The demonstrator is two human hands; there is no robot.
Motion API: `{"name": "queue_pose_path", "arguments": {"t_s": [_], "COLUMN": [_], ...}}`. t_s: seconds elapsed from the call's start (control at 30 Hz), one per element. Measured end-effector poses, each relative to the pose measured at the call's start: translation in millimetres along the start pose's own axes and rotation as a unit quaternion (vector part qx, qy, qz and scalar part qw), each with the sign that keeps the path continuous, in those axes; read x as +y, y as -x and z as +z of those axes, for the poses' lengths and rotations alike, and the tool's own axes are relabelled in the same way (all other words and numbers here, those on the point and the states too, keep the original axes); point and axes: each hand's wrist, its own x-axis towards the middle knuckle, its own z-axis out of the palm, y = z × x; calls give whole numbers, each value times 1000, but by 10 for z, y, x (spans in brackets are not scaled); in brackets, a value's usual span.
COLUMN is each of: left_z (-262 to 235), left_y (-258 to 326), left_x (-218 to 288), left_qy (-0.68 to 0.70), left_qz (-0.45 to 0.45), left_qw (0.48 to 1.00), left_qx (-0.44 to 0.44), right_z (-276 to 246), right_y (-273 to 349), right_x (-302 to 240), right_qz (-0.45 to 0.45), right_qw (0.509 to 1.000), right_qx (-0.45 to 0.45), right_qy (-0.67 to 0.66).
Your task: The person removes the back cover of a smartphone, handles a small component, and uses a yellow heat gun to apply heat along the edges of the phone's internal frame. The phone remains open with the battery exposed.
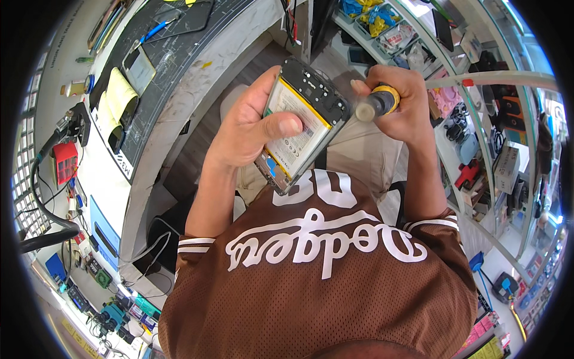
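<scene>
An opened smartphone (311, 90) sits tilted in my left hand (246, 130), its back cover off. Yellow edging runs around its pale battery (308, 128), and a black plate with small screws covers the upper end. My left thumb lies across the battery while the fingers wrap behind the frame. Close beside the phone's right edge, my right hand (402, 99) grips a black-and-yellow handheld tool (376, 105). Its round tan end points toward me, and I cannot make out its exact kind. A small gap shows between tool and phone.
A workbench with a dark mat (173, 51) stands to the left, bearing a blue pen-like tool (156, 30), a yellow cloth or paper (119, 99) and a phone-shaped panel (139, 70). Glass shelves with cables and boxes (507, 170) line the right. My lap is below the phone.
</scene>
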Motion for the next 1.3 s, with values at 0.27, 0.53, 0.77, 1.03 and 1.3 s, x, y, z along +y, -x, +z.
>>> {"name": "queue_pose_path", "arguments": {"t_s": [0.27,0.53,0.77,1.03,1.3], "left_z": [-55,-42,-57,-51,-13], "left_y": [8,19,-3,-1,2], "left_x": [84,143,143,140,175], "left_qy": [-56,-105,-117,-107,-99], "left_qz": [12,18,24,13,-2], "left_qw": [997,993,990,992,992], "left_qx": [-55,-54,-70,-72,-81], "right_z": [-21,-11,-17,-3,38], "right_y": [-22,-10,-17,-63,-182], "right_x": [22,42,36,43,27], "right_qz": [-8,-12,-17,-8,-9], "right_qw": [1000,1000,999,1000,1000], "right_qx": [-14,-25,-33,-24,-26], "right_qy": [-7,1,0,7,7]}}
